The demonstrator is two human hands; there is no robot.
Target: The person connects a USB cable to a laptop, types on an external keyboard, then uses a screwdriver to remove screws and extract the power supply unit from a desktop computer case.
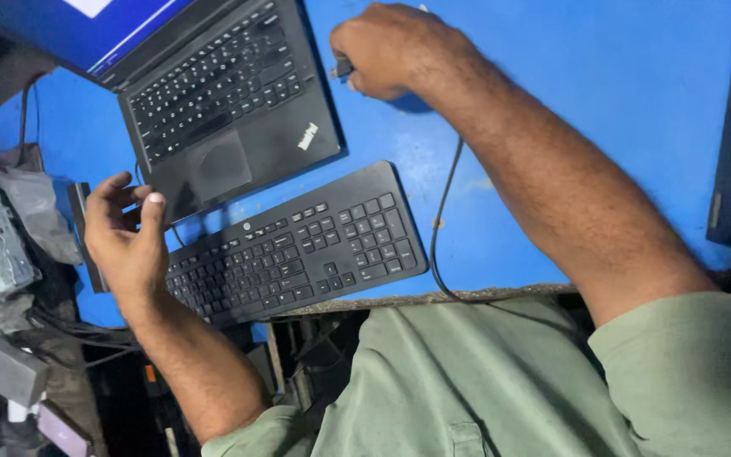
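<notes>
Bright, even light — dim left edge, slight motion blur.

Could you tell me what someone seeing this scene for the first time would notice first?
The bright blue table stands out most, with an open black laptop at its upper left and a separate black keyboard lying at an angle along the near edge. The right hand is closed around a small dark item near the laptop's right side, a black cable trailing from it, while the left hand hovers at the laptop's front left corner.

keyboard (298,245) before laptop (222,101), on table (568,68)
</notes>
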